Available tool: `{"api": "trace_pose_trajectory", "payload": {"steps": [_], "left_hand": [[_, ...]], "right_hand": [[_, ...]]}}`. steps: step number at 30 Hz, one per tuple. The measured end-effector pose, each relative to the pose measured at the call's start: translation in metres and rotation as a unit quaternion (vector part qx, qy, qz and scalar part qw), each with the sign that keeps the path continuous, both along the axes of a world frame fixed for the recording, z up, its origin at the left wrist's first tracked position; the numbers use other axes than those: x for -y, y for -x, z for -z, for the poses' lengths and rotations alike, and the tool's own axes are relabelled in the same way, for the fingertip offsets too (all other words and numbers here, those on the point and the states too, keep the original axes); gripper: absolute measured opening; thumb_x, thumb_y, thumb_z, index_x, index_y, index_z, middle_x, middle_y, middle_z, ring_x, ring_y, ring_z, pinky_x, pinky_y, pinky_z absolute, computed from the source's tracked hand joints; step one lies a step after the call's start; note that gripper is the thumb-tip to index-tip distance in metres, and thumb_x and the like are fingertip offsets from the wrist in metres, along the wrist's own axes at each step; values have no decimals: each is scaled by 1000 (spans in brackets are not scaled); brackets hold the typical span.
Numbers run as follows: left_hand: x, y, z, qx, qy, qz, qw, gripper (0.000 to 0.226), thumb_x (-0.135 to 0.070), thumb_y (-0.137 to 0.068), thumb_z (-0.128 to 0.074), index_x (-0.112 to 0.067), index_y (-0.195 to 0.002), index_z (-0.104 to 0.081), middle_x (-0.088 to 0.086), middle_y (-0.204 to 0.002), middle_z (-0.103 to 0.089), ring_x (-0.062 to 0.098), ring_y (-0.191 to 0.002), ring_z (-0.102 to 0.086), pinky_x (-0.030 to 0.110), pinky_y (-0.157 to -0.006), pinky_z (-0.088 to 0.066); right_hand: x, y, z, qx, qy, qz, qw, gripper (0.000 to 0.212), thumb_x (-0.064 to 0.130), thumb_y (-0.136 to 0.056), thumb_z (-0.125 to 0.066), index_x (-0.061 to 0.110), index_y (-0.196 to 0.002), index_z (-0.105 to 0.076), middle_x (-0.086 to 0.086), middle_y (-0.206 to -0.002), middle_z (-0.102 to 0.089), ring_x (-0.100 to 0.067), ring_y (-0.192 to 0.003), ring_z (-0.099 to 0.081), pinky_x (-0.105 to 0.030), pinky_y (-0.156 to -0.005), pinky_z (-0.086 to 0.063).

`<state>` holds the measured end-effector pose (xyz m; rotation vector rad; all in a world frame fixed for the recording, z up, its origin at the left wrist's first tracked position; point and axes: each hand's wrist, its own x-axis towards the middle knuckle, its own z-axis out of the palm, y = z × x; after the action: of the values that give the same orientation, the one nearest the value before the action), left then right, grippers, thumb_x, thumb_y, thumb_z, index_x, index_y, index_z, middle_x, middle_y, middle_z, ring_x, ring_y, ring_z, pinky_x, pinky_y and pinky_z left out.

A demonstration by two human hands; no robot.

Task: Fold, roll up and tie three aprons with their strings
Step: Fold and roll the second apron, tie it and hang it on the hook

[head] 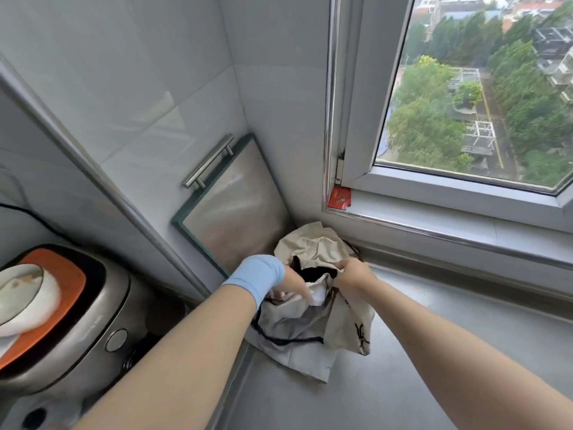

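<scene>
A crumpled heap of aprons lies in the corner of the grey counter under the window. On top is a beige apron (313,243), with a dark one (313,272) showing beneath it and a pale grey apron (297,333) with dark edging spread toward me. My left hand (291,285), with a light blue band on the wrist, reaches into the heap, its fingers in the cloth. My right hand (353,273) pinches a beige fold that hangs down and carries a dark print (361,335).
A steel board with a bar handle (235,209) leans against the tiled wall behind the heap. At the left stands a cooker (83,333) with an orange plate and a white bowl (24,296) on it. The window sill (449,231) runs along the right, above the grey counter (387,383).
</scene>
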<state>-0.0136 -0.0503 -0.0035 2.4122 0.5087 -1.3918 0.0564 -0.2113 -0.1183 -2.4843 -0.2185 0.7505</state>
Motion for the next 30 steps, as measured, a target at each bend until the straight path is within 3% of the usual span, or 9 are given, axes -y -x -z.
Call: {"api": "trace_pose_trajectory", "payload": {"steps": [4, 6, 11, 15, 19, 21, 24, 27, 30], "left_hand": [[7, -9, 1, 327, -72, 16, 942, 33, -31, -88, -58, -25, -119, -64, 3, -123, -60, 25, -112, -55, 36, -92, -48], [15, -12, 6, 443, -47, 64, 893, 54, -16, -82, -60, -40, -130, -52, -7, -139, -45, 21, -128, -38, 38, -104, -41], [61, -9, -7, 372, 45, 197, 906, 103, -12, -72, -72, -41, -150, -10, -3, -158, -18, 23, -144, -16, 41, -118, -22], [76, -5, -22, 495, 133, 2, 859, 68, -26, -81, -64, -48, -138, -34, -8, -143, -43, 18, -127, -47, 26, -101, -38], [93, 3, -27, 543, 130, -126, 820, 38, -21, -83, -67, -35, -117, -56, -3, -129, -44, 16, -115, -51, 27, -102, -40], [104, 12, -43, 495, 212, -268, 799, 12, -30, -89, -62, -32, -100, -63, 2, -120, -57, 17, -101, -59, 31, -92, -47], [113, 27, -62, 355, 362, -383, 772, 49, -61, -82, -57, -29, -118, -62, 0, -119, -66, 18, -103, -62, 39, -95, -48], [117, 44, -70, 408, 244, -204, 856, 97, -49, -65, -79, -34, -145, -26, -9, -128, -53, 14, -115, -54, 35, -100, -46], [113, 53, -83, 469, 102, -172, 860, 82, -24, -69, -75, -29, -139, -33, -2, -121, -56, 19, -105, -57, 37, -93, -50]], "right_hand": [[7, -7, -26, -34, -36, 14, 999, 12, 19, -81, -66, 12, -72, -62, -5, -75, -60, -24, -72, -56, -30, -61, -42], [16, -13, -49, -55, -73, 40, 995, 9, 14, -82, -68, 11, -74, -66, -6, -76, -63, -23, -69, -59, -29, -61, -48], [48, -21, -114, -206, -269, 99, 936, 22, 3, -84, -65, 1, -106, -71, -19, -100, -74, -32, -91, -72, -49, -91, -56], [76, -9, -160, -307, -452, 171, 819, 23, 12, -95, -44, 1, -105, -62, -17, -90, -67, -26, -67, -67, -34, -67, -53], [94, -10, -164, -326, -609, 228, 686, 64, -10, -86, -23, 15, -141, -44, -21, -131, -47, -39, -107, -62, -36, -56, -58], [93, -8, -159, -292, -588, 179, 733, 79, -23, -79, -22, 16, -142, -48, -17, -138, -47, -36, -123, -55, -33, -63, -59], [88, 4, -159, -232, -557, 115, 789, 73, -30, -77, -34, 8, -137, -54, -18, -134, -56, -29, -114, -62, -33, -85, -58], [77, 20, -162, -115, -487, 103, 860, 46, -13, -84, -57, 17, -118, -67, -11, -121, -68, -20, -101, -70, -36, -90, -57], [72, 37, -178, 34, -410, 90, 907, 8, 19, -84, -74, 24, -90, -75, 2, -93, -75, -9, -85, -68, -30, -82, -58]]}}
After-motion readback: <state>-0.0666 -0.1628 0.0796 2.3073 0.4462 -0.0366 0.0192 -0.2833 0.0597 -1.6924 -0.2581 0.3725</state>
